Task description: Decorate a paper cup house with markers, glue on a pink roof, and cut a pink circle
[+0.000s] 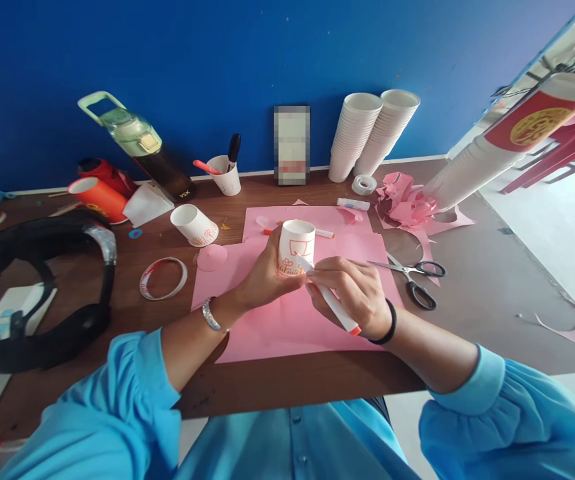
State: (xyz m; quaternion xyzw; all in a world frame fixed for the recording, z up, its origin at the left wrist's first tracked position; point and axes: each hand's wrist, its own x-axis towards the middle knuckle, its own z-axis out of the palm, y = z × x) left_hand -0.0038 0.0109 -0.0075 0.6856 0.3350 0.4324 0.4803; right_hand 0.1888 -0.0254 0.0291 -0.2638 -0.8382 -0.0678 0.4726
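Observation:
My left hand (pixel 270 273) is wrapped around a white paper cup (pixel 297 233) from its left side and below. Orange-red line drawings mark the cup: a box-like outline higher up, flowers and grass lower down. In my right hand (pixel 350 290) is a white marker (pixel 336 309) with an orange end, its tip against the cup's drawn side. Both hands are over pink paper sheets (pixel 267 327). Another marker (pixel 325 233) lies on the paper behind the cup. A second decorated cup (pixel 192 223) and a pink paper disc (pixel 212 257) are to the left.
Scissors (pixel 412 270) and pink scraps (pixel 402 200) lie at right, near a glue stick (pixel 353 204) and tape roll (pixel 364 185). Stacked cups (pixel 355 137), a phone (pixel 291 143), a pen cup (pixel 226 180) and a bottle (pixel 155 160) line the wall. A black strap-like headset (pixel 105 280) sits left.

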